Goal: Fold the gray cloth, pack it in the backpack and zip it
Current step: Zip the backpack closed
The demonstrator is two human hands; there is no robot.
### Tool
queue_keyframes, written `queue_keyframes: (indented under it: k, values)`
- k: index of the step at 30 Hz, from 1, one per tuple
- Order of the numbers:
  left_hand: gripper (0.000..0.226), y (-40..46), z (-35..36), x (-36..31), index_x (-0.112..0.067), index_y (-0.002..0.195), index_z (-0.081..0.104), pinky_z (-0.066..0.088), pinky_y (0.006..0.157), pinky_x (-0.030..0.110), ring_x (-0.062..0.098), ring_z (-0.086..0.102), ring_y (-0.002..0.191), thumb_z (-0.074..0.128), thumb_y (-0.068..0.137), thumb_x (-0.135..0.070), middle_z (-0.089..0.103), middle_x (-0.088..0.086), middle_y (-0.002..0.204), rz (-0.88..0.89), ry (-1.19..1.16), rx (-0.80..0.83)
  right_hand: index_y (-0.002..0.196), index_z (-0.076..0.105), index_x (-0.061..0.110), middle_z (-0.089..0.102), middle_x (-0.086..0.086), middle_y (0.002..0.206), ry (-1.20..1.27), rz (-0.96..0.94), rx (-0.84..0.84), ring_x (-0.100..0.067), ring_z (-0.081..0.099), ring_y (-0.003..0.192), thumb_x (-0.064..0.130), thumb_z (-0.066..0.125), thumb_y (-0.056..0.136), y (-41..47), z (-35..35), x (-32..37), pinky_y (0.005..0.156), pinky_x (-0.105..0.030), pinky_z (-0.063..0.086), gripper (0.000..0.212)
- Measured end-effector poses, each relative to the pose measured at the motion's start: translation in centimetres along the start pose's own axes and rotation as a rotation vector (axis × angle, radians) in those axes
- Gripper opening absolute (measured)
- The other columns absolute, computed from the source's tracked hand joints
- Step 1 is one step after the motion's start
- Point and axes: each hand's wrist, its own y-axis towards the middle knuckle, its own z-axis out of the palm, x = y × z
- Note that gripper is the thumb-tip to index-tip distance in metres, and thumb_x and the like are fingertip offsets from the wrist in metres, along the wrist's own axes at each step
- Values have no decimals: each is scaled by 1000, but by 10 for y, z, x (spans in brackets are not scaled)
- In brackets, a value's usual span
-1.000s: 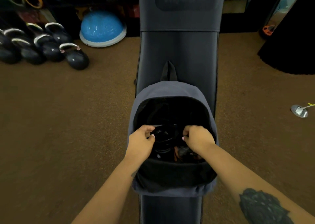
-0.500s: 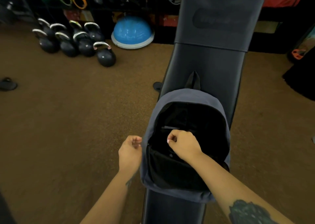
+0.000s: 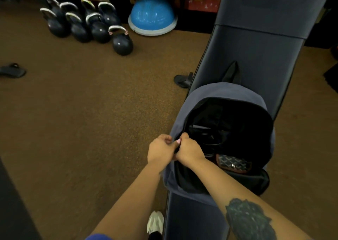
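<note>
Backpack (image 3: 217, 95): slate-gray fabric, lying on its back along the dark padded bench (image 3: 252, 57), black carry loop at the far end. I see the main compartment unzipped and gaping wide, its interior black and mostly in shadow. Dark items sit inside, among them a patterned pouch with a reddish border (image 3: 233, 164) near the lower right of the opening. Gray cloth: I cannot make it out among the dark contents. Zipper: not closed; my view of it is hidden at the left rim.
</note>
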Motion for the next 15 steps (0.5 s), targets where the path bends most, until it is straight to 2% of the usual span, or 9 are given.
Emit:
queue_keyframes:
  k: [4,6,10,15]
  values:
    - [31,10,0,4,-17,98,66,56,79,35,20,67,87,71,77,-40,71,3,94,35,56,47,94,35,16,63,-12,104,-8,26,-79,-34,62,95,24,65,80,2,10,-3,66,-34,42,34]
    - [26,12,0,6,-16,96,68,52,76,31,19,66,88,67,82,-37,72,4,93,71,86,55,96,37,15,64,-14,102,7,32,-104,-34,63,94,27,62,82,2,10,-3,67,-33,43,31]
    - [15,15,0,7,-16,92,67,49,74,33,24,64,89,57,89,-27,70,7,94,142,143,36,95,38,18,63,-10,99,53,23,-110,-32,63,91,30,60,84,3,7,-4,68,-32,44,27]
    - [15,22,-4,8,-14,91,60,43,67,31,29,62,86,50,93,-25,66,11,90,157,150,43,93,39,20,59,-4,91,1,-15,-113,-32,61,94,22,58,84,3,-2,-7,84,-40,46,21]
